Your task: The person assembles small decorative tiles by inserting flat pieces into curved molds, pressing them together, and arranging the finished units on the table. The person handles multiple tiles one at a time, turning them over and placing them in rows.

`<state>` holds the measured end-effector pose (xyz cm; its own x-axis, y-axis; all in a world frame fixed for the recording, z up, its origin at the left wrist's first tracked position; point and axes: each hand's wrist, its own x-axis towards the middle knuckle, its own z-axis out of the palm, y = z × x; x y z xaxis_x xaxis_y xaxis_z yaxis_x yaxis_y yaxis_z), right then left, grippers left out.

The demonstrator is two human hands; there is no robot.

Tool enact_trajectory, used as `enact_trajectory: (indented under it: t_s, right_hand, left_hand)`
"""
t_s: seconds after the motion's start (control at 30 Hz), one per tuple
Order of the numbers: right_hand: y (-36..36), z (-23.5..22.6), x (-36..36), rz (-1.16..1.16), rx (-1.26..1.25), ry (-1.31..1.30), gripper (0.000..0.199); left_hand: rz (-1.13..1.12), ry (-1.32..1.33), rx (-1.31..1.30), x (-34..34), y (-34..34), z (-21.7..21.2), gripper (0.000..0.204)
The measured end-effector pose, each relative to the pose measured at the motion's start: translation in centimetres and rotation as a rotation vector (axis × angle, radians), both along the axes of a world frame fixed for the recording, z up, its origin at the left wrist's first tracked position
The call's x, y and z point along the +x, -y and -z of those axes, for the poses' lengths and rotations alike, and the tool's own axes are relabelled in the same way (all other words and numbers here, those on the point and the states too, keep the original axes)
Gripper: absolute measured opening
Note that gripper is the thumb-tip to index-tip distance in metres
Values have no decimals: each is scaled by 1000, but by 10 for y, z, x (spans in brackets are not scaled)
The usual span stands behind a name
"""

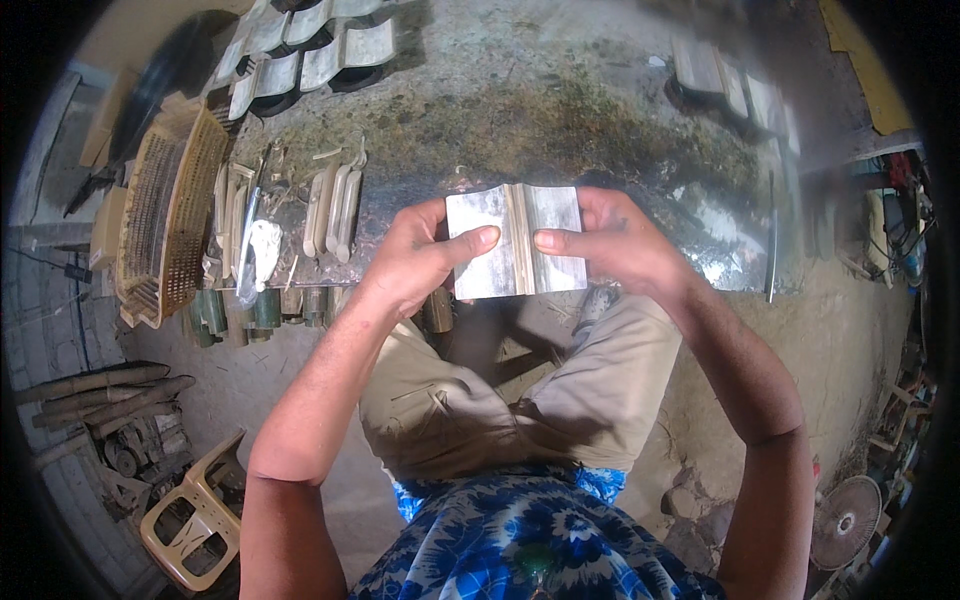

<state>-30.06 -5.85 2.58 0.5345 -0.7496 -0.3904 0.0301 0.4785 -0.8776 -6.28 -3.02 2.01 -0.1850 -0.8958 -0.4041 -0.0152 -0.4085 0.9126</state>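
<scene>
Over the near edge of the worktable, a pale grey-white rectangular panel (480,270) with a ridged tan strip down its middle is held level. My left hand (418,252) grips its left side, thumb lying on the top face close to the strip and fingers hidden underneath. On the other side, my right hand (622,240) holds it the same way, with its thumb pointing inward. What the panel is made of, I cannot tell. Left of my left hand, several tan split sticks (335,208) lie bundled on the table.
Similar curved pale panels (362,50) rest in rows at the far left; more pale panels (722,80) are at the far right. A yellow plastic basket (165,210) stands left. A thin rod (771,240) lies right. Below are a plastic chair (200,520) and a fan (846,522).
</scene>
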Motion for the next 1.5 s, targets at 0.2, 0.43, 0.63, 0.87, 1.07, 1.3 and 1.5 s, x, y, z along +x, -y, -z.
enact_trajectory:
  t_s: [0.2, 0.43, 0.63, 0.87, 1.07, 1.3, 1.5]
  right_hand:
    - [-2, -3, 1, 16, -1, -20, 47]
    - [-2, -3, 2, 29, 24, -8, 46]
    - [-2, -2, 2, 34, 28, 6, 46]
    - [-1, 3, 1, 36, 23, 20, 47]
    - [0, 3, -1, 20, 35, 23, 47]
    - [0, 3, -1, 19, 33, 20, 48]
    - [1, 4, -1, 15, 39, -14, 49]
  left_hand:
    - [4, -2, -24, 0, 0, 2, 40]
    - [19, -3, -14, 1, -1, 0, 40]
    - [0, -37, -24, -1, -1, 0, 40]
    - [34, 15, -4, 1, 0, -1, 39]
    - [-14, -6, -16, -3, -1, -3, 39]
    - [39, 37, 13, 1, 1, -6, 41]
    - [26, 47, -40, 0, 1, -2, 38]
